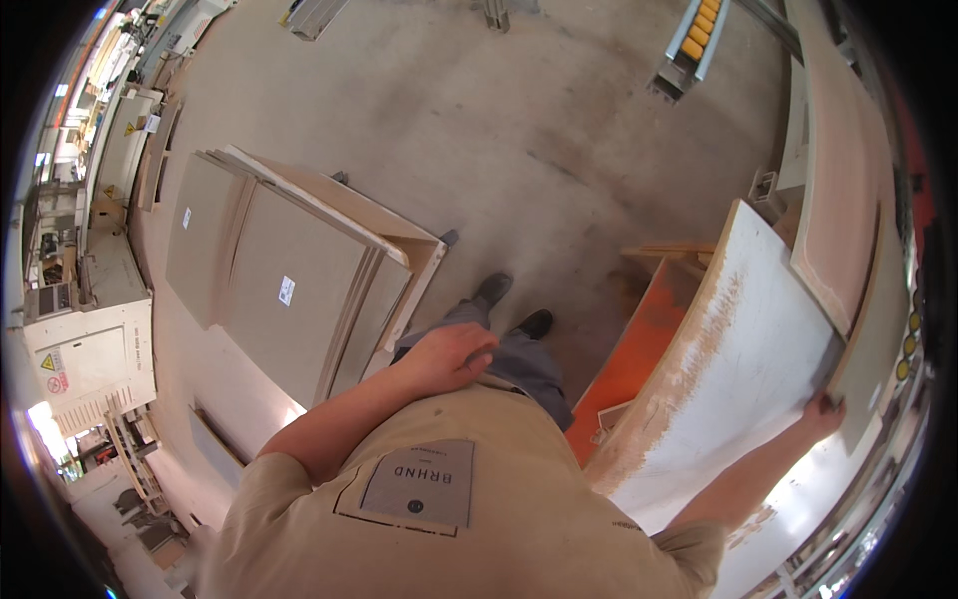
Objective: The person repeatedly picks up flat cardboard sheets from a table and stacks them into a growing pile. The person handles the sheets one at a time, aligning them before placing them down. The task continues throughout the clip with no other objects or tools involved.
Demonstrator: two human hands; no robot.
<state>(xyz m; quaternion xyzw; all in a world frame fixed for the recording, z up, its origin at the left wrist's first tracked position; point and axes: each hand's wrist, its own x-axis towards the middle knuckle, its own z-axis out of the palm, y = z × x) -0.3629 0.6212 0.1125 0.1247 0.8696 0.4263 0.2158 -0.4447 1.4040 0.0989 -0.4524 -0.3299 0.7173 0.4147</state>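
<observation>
My left hand [457,357] hangs in front of my waist with its fingers curled in, and nothing shows in it. To the right, my arm reaches out over a white-topped table [743,329] with a worn brown edge. At its far side my right hand [824,416] is closed next to a grey-beige panel [870,364]; a small dark spot shows at the fingertips, too small to name. A larger pinkish-brown board [846,190] stands beyond that hand, beside the panel.
On my left stands a stack of grey panels [299,245] with white labels on a pallet-like base. An orange surface [639,344] sits under the table's near edge. A roller conveyor [696,45] with yellow rollers lies ahead. A light machine cabinet [92,359] is at far left.
</observation>
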